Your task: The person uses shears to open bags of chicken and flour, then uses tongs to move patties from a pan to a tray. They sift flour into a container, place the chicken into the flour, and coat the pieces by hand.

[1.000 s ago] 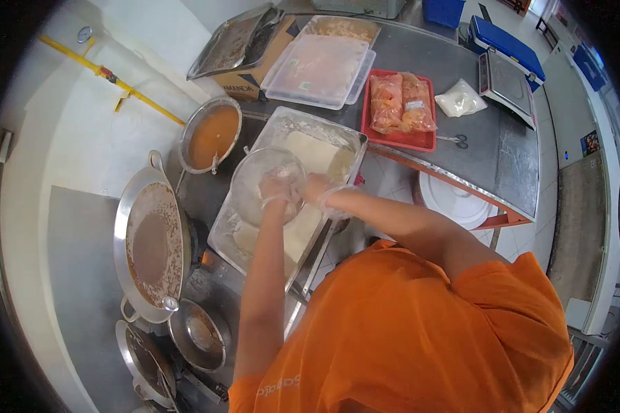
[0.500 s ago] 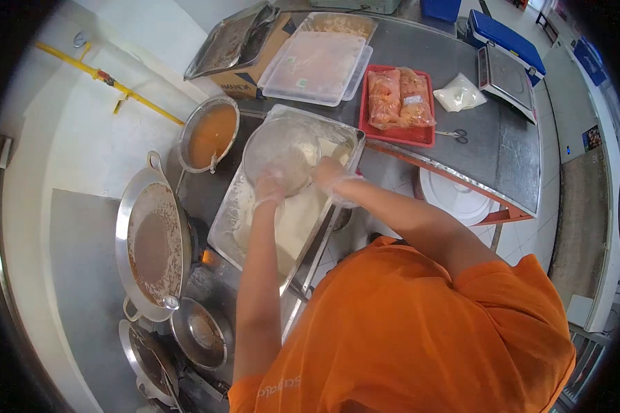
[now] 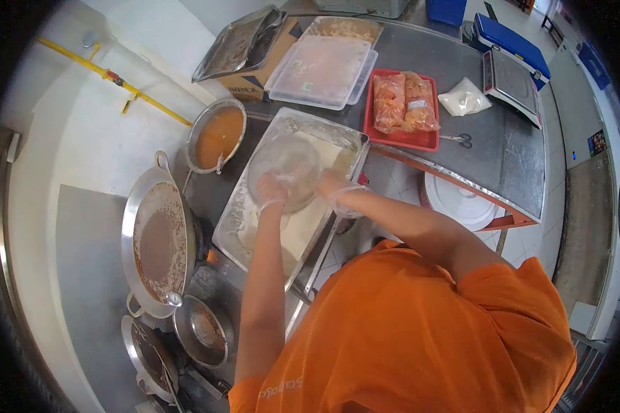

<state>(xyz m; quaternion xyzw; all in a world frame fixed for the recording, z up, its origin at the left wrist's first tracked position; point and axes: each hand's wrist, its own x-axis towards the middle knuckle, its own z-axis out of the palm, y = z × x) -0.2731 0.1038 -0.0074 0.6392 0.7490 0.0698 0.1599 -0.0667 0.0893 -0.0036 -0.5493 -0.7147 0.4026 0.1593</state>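
Observation:
A round metal sieve point(image 3: 293, 160), dusted white and blurred, is over a deep metal tray point(image 3: 226, 235) of flour point(image 3: 297, 229). My left hand point(image 3: 272, 187), in a clear plastic glove, grips the near left edge of the sieve; its fingertips are partly lost in the blur. On the right side, my right hand point(image 3: 332, 184), also gloved, closes on the rim. Flour lies in the tray around and beneath the sieve. Whether anything sits inside the sieve cannot be made out.
Left stand a bowl of orange liquid point(image 3: 220, 140), a large wok point(image 3: 160, 237) above a flame, and a strainer in a bowl point(image 3: 203, 332). Bagged orange food point(image 3: 405, 103) on a red tray point(image 3: 420, 142), scissors point(image 3: 461, 140), a scale point(image 3: 515, 79) and lidded containers point(image 3: 322, 69) occupy the counter.
The sieve and both hands have shifted slightly toward my body over the tray. My right hand has come down the most. The whole view has moved a little.

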